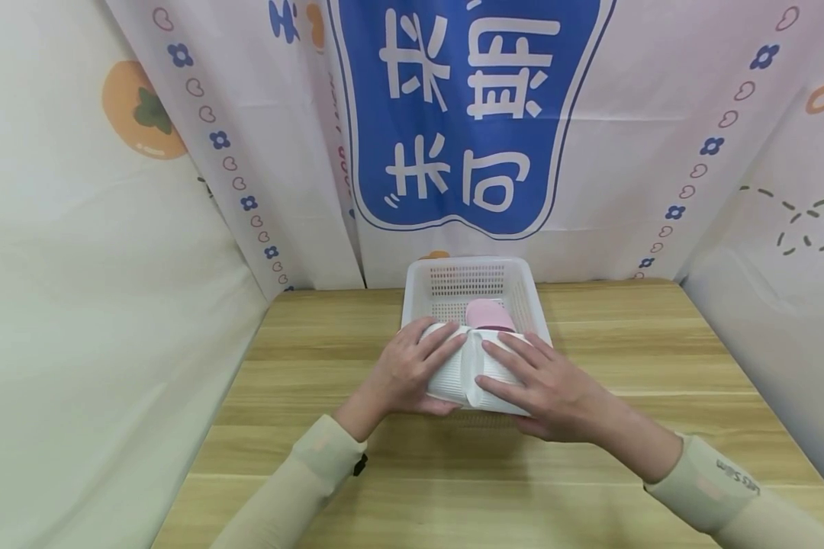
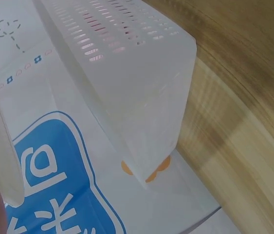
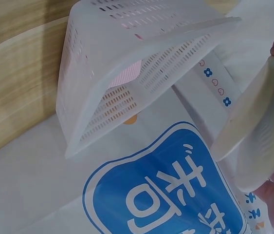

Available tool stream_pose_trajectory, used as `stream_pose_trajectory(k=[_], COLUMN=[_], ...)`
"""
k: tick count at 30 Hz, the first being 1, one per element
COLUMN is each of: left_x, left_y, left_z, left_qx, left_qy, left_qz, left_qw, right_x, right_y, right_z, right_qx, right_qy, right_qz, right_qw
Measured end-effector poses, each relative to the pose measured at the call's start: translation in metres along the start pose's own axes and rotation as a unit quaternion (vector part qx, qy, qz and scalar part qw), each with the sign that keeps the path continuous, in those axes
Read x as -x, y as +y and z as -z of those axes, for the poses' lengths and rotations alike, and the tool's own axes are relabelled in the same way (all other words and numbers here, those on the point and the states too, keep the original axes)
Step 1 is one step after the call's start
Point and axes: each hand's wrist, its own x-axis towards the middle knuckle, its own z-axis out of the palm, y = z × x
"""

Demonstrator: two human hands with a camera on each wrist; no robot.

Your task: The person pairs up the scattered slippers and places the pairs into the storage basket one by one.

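Two white ribbed dishes, bowl-like in shape, are held side by side over the front of a white plastic basket (image 1: 416, 290). In the head view my left hand (image 1: 412, 367) grips the left dish (image 1: 446, 379), fingers over its ribbed outside and thumb below. My right hand (image 1: 552, 389) holds the right dish (image 1: 492, 403) in the same way. Their rims meet or nearly meet in the middle. Inside the basket lies a pink ribbed piece (image 1: 489, 314), partly hidden by the right dish. The right wrist view catches the dishes (image 3: 268, 151) edge-on.
Beneath the basket is a wooden table (image 1: 316, 343). A printed cloth (image 1: 625, 152) with a blue panel hangs right behind the basket. Pale cloth walls (image 1: 110, 305) stand on the left and right sides.
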Motion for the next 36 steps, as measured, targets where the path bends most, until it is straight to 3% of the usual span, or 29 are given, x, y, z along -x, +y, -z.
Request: stream_pose_trajectory(k=[7, 21, 28, 36], left_x=[0.0017, 0.003, 0.0039, 0.0051], left_y=[-0.0007, -0.0018, -0.0007, -0.0008], left_z=[0.0006, -0.0005, 0.0, 0.0014], left_qx=[0.004, 0.014, 0.0, -0.004], left_qy=[-0.023, 0.0, -0.018, -0.034], left_qz=[0.008, 0.0, 0.001, 0.005], left_qw=[0.9997, 0.9999, 0.9998, 0.9994], right_x=[-0.0004, 0.0014, 0.0006, -0.0002], right_y=[-0.0021, -0.0028, -0.0023, -0.0042], right_z=[-0.0022, -0.0003, -0.0036, -0.0033], right_qx=[0.002, -0.001, 0.003, 0.005], right_qy=[0.008, -0.007, 0.02, 0.011], right_qz=[-0.008, -0.015, -0.008, -0.028], right_qw=[1.0, 1.0, 1.0, 1.0])
